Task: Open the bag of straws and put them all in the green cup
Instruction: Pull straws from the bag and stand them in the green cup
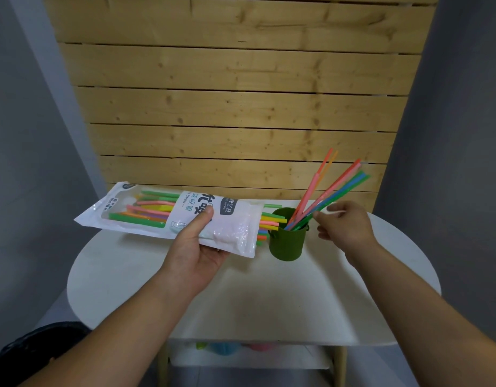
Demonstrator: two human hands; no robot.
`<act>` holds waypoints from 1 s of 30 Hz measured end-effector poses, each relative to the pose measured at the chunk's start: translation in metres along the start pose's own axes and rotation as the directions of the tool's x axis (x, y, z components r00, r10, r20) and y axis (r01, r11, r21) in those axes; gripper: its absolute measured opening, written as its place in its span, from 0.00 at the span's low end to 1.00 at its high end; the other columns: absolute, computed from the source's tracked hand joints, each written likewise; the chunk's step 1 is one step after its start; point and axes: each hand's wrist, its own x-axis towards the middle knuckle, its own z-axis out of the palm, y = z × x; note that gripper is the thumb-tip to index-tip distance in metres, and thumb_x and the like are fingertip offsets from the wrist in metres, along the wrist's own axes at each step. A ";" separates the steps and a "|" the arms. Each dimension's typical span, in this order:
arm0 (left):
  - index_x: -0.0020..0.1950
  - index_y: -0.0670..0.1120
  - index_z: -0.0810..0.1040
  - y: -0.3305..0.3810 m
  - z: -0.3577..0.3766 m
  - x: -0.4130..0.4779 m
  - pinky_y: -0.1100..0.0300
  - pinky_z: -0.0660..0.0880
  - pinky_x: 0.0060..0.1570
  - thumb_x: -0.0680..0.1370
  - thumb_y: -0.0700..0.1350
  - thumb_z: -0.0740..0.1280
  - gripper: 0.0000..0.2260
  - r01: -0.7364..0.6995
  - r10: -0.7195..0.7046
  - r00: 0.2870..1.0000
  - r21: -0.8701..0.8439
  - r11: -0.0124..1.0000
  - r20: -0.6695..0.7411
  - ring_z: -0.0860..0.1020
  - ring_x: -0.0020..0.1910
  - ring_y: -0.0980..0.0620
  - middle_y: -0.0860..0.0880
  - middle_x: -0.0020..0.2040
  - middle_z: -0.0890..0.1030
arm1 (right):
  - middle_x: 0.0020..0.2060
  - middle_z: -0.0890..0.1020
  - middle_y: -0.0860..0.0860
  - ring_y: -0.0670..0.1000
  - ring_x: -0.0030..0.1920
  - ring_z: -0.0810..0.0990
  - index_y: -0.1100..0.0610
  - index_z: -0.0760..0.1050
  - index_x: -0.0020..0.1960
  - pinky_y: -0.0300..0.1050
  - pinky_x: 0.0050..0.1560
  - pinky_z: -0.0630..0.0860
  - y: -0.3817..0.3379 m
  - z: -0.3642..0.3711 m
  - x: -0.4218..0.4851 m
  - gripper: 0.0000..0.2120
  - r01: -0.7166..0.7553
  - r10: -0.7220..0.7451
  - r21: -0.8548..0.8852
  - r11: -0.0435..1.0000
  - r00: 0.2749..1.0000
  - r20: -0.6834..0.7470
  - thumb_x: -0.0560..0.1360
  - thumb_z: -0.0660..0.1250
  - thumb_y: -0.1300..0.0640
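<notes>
Head view.

- Bag of straws [168, 216]: white and clear plastic with printed lettering, held roughly level above the bench at centre left of the frame. Its open end is turned to the right.
- Left hand [196, 247]: closed around the bag near its middle; the thumb is laid on the upper face and the fingers are tucked beneath.
- Loose straw ends [272, 219]: green, yellow and pink, seen projecting from the open end of the bag, just beside the cup's rim.
- Green cup [287, 237]: stood upright on the bench at centre, right of the bag.
- Straws in the cup [325, 191]: a mixed bundle of pink, orange, blue and green, leaned up and to the right.
- Right hand [344, 223]: placed right of the cup, fingers curled, fingertips brought against the leaning straws; whether they are pinched cannot be told.
- Bench [269, 297]: white, rounded top.
- Wooden slat panel [235, 107]: set behind the bench, filling the upper centre.
- Lower shelf [227, 349]: blurred coloured items are seen beneath the top.
</notes>
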 end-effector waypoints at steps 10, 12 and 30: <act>0.64 0.48 0.78 0.000 0.002 -0.003 0.46 0.84 0.48 0.79 0.41 0.69 0.14 -0.008 0.006 0.998 0.034 0.999 0.056 0.87 0.50 0.46 0.44 0.54 0.87 | 0.37 0.79 0.53 0.48 0.33 0.76 0.60 0.79 0.57 0.41 0.33 0.77 -0.031 0.012 -0.051 0.15 -0.184 -0.002 0.376 0.908 0.896 0.444 0.79 0.67 0.49; 0.62 0.48 0.79 -0.002 0.003 -0.005 0.48 0.84 0.46 0.79 0.40 0.68 0.12 -0.010 0.008 0.998 0.044 0.999 0.063 0.87 0.49 0.47 0.45 0.53 0.87 | 0.35 0.80 0.54 0.47 0.31 0.77 0.61 0.81 0.54 0.39 0.32 0.77 -0.032 0.015 -0.056 0.12 -0.136 -0.025 0.330 0.934 0.897 0.441 0.78 0.69 0.52; 0.66 0.47 0.77 0.000 0.003 -0.003 0.46 0.84 0.46 0.78 0.40 0.71 0.16 -0.004 0.002 0.999 -0.057 0.998 -0.039 0.87 0.48 0.47 0.45 0.53 0.87 | 0.37 0.83 0.57 0.48 0.35 0.81 0.63 0.82 0.50 0.37 0.36 0.79 -0.030 0.006 -0.053 0.05 0.055 -0.171 0.365 0.929 0.941 0.291 0.75 0.71 0.64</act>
